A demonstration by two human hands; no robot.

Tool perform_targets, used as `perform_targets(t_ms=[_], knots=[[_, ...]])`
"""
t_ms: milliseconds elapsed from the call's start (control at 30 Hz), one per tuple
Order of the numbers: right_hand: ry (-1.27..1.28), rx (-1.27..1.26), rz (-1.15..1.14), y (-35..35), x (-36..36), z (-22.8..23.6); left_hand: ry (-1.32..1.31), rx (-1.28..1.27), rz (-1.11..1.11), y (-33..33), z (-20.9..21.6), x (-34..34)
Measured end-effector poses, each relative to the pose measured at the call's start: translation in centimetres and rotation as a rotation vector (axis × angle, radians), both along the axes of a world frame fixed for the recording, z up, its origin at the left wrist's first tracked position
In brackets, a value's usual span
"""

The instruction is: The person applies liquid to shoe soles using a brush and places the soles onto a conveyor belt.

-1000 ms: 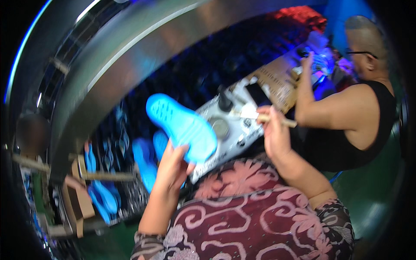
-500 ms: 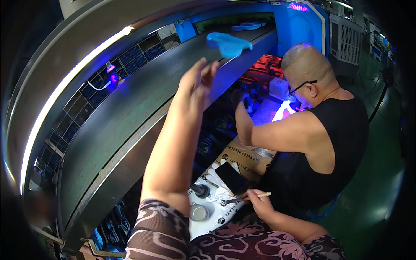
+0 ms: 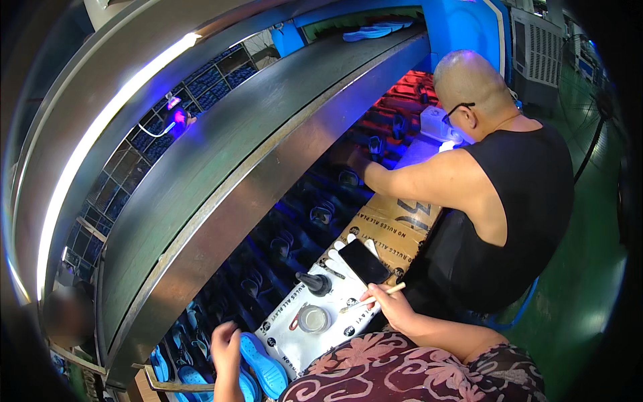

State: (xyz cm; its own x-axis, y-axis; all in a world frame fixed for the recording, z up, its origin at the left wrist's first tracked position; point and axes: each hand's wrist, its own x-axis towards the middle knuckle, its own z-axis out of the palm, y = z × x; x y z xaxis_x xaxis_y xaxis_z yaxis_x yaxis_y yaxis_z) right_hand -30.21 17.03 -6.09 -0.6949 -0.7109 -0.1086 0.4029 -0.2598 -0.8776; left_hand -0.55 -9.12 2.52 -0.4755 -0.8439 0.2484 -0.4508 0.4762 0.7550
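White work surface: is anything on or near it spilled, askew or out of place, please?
I see no spill. One thing looks slightly odd: the black phone lies over what looks like a white glove, whose fingers stick out around it, an unusual resting place beside the brush.

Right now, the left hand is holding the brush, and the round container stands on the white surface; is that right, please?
Not quite: the head view shows the brush in the right hand; the round container does stand on the white surface.
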Motion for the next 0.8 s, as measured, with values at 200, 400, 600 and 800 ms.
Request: perform_targets(t_ms=[200,400,600,800], knots=[[0.045,0.038,0.076,-3.4,4.5,2.0,-0.948,-0.064,0.519,4.9,-2.3,15.8],[0.144,0.030,0.178,-5.3,7.1,1.8,-0.464,-0.093,0.307,-1.1,-17.3,26.4],[0.179,0.146,0.099,-4.3,7.4,2.1,-0.365,0.069,0.329,0.3,-14.7,22.4],[0.225,0.238,0.107,-5.0,7.4,2.3,-0.522,0.014,0.410,1.5,-12.9,19.4]])
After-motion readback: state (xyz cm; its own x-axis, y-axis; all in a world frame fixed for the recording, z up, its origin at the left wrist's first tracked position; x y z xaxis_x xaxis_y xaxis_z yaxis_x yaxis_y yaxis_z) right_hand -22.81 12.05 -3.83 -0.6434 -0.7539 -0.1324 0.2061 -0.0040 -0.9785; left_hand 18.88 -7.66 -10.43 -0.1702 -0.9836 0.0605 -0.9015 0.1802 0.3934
